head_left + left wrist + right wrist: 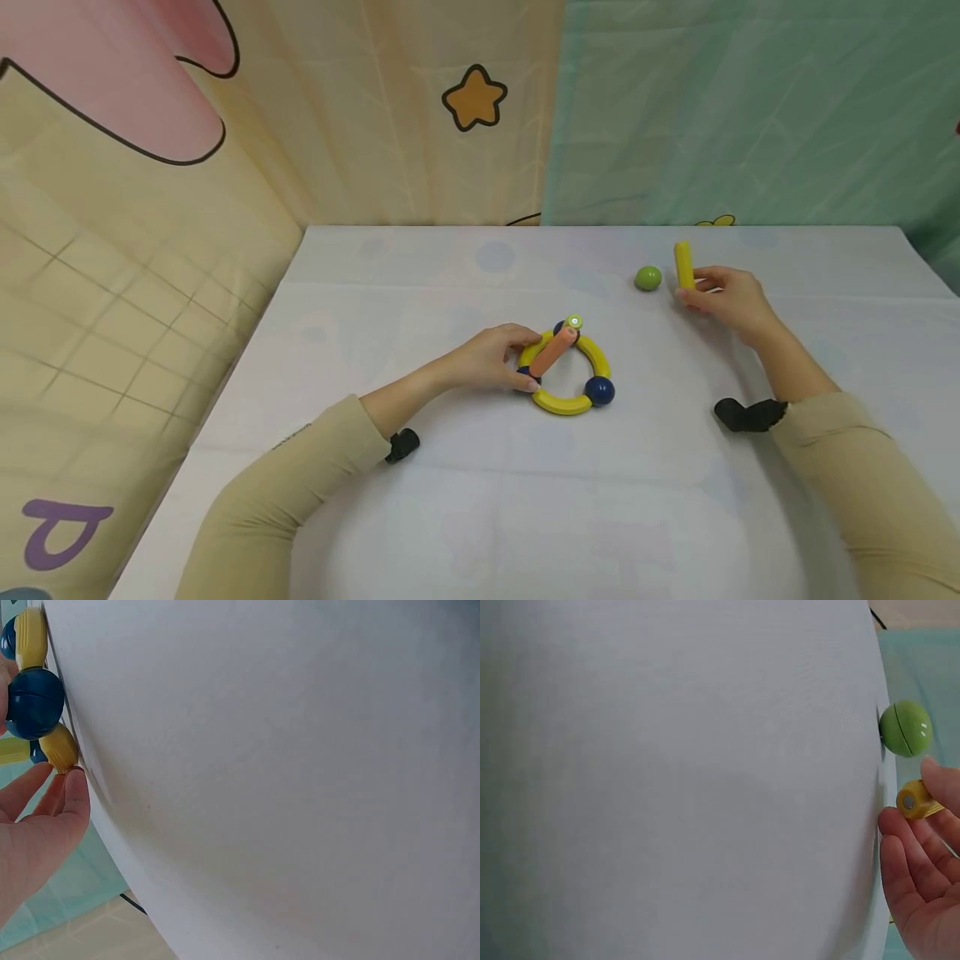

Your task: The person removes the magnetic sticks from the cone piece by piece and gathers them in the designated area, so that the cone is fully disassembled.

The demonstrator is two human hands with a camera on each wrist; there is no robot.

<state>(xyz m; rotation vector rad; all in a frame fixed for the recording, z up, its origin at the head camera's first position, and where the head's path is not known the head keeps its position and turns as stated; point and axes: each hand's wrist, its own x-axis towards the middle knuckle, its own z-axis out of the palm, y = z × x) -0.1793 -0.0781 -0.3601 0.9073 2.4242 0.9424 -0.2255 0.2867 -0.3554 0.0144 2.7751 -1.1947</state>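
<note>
A ring of curved yellow rods and blue balls lies on the table in the head view. An orange rod rises from its left ball, and a yellow-green rod rises from the back ball, seen nearly end-on. My left hand holds the ring's left side; in the left wrist view its fingertips pinch a curved yellow rod beside a blue ball. My right hand pinches a straight yellow rod between thumb and fingers; its silver disc end shows in the right wrist view.
A green ball rests on the white-covered table, left of the right hand. Printed curtains hang behind the table and along its left side. Black wrist devices stick out at both cuffs.
</note>
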